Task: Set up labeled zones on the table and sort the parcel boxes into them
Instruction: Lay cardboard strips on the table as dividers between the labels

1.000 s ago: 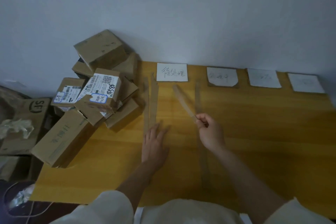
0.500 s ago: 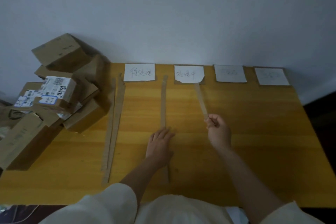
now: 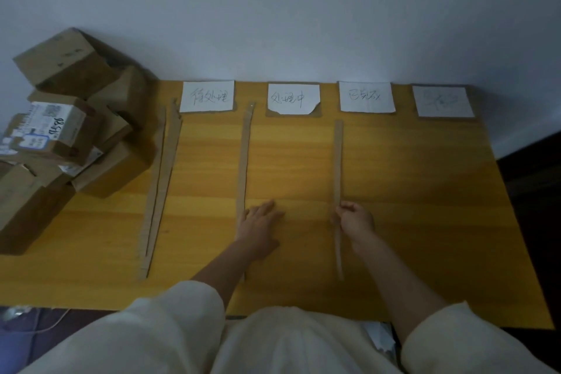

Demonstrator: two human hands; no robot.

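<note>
A person stands at a yellow table [image 3: 409,191]. Nearest, the left hand [image 3: 258,222] lies flat, fingers spread, beside one cardboard strip [image 3: 244,161]. The right hand [image 3: 355,220] pinches a second strip [image 3: 338,161], apparently laying it as a divider. Spare strips [image 3: 161,179] wait at left. Four paper labels [image 3: 294,99] line the far edge; the last is too faint to read. Zones look half marked. The boxes [image 3: 60,130] sit piled far left, unsorted.
</note>
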